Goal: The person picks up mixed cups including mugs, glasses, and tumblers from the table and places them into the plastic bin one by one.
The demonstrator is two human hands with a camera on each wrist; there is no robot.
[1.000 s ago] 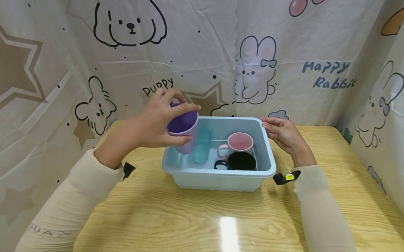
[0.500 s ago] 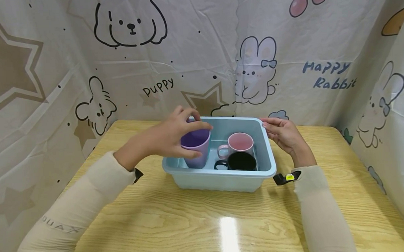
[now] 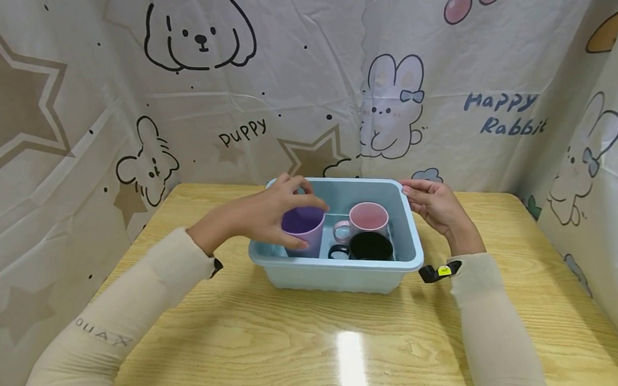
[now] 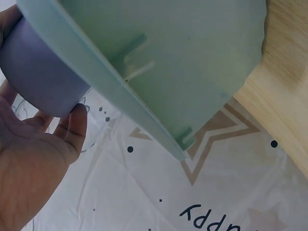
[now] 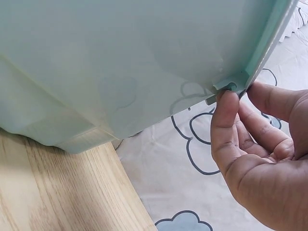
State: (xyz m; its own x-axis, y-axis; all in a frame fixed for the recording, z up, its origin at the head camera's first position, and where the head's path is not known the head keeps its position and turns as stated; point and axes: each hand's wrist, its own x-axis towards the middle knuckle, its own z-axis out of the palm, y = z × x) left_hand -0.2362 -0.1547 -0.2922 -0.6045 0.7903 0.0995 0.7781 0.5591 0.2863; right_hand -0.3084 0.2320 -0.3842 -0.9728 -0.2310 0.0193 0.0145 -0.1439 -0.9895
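Low in the left part of a light blue plastic bin (image 3: pixel 337 276) stands a purple cup (image 3: pixel 314 239), its mouth facing up. My left hand (image 3: pixel 269 212) grips it near the rim, thumb on the near side and fingers on the far side. The same cup (image 4: pixel 38 67) shows beyond the bin's rim in the left wrist view. At the far right corner, my right hand (image 3: pixel 434 205) pinches the bin's rim between thumb and fingers. A pink mug (image 3: pixel 368 218) and a black mug (image 3: pixel 370 247) sit in the bin's right half, handles pointing left.
The bin stands on a wood-grain table (image 3: pixel 253 342). Behind and beside it hangs a pale curtain (image 3: pixel 305 85) with cartoon prints, close to the table's back edge. The purple cup and left hand hide much of the bin's left side.
My left hand has lowered the purple cup into the bin, moving it right and down. The teal cup seen there earlier is now hidden behind it. My right hand keeps its hold on the rim.
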